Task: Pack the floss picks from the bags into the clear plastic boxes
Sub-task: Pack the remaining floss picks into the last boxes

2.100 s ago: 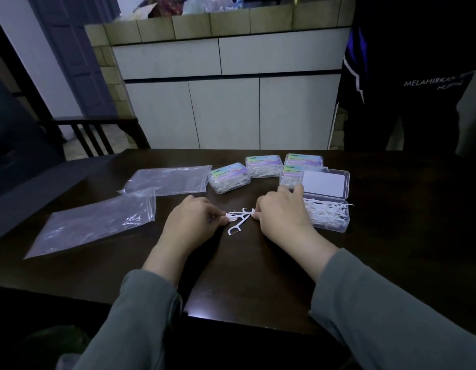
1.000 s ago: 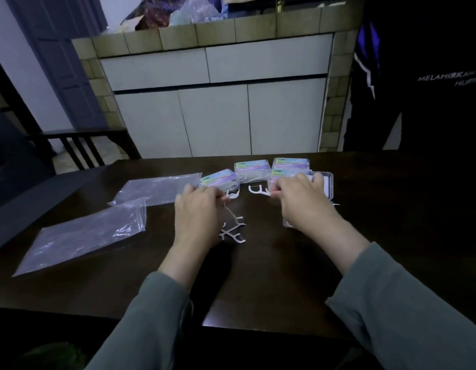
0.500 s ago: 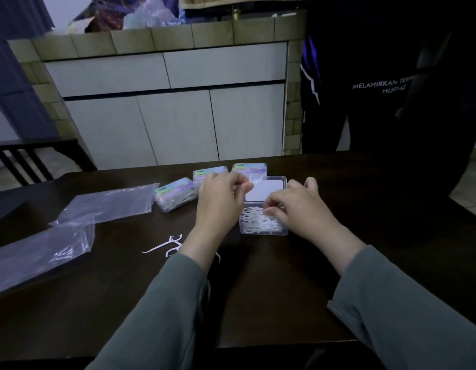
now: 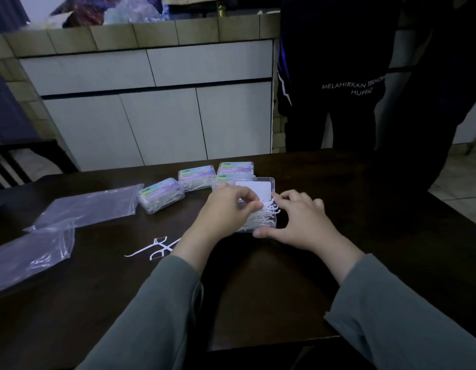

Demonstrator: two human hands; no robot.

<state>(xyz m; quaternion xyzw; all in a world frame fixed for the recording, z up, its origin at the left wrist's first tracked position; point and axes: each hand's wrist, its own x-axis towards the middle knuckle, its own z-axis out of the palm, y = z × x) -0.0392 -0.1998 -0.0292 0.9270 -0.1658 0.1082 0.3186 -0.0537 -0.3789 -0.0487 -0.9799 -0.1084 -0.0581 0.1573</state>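
Head view, looking down on a dark wooden worktop (image 4: 258, 289). Landmark: the open clear plastic box (image 4: 268, 206), lid (image 4: 254, 188) tipped back on its far side, white floss picks (image 4: 266, 217) piled inside, a few poking above the rim.

Left hand (image 4: 226, 209) is over the box's near-left part, fingers curled, thumb and forefinger pinching floss picks at the top of the pile. Right hand (image 4: 298, 222) sits against the box's right side, fingers bent over the rim; thumb lies along the near edge. Whether it grips the box or only steadies it, cannot tell.

Loose floss picks (image 4: 156, 248), a small crossed cluster, lie on the worktop to the near left of the box, partly hidden by the left forearm.

Four closed boxes with coloured labels stand behind and left of the open box: one (image 4: 160, 194) well to the left, one (image 4: 196, 178) further back, two (image 4: 235, 170) just behind the lid, touching it or nearly so.

Two clear plastic bags lie flat far to the left of the box: one (image 4: 89, 205) beside the leftmost closed box, another (image 4: 28, 255) nearer the worktop's edge.

A person in dark clothing (image 4: 338, 76) stands beyond the worktop's far side.
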